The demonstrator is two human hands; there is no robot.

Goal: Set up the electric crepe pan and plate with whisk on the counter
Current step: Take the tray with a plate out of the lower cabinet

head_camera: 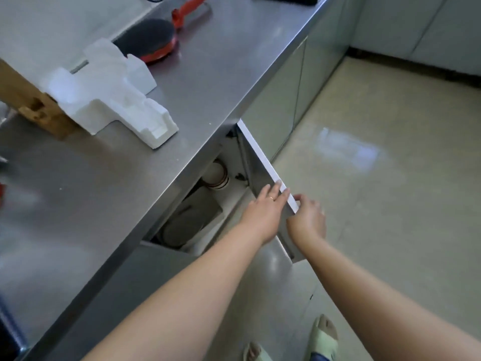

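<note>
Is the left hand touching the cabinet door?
Touching. The head view shows the left hand with its straight fingers lying on the top edge of the open cabinet door.

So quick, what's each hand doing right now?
Left hand: open, straight fingers resting on the cabinet door edge.
Right hand: gripping that door's edge, thumb curled over it.
</note>
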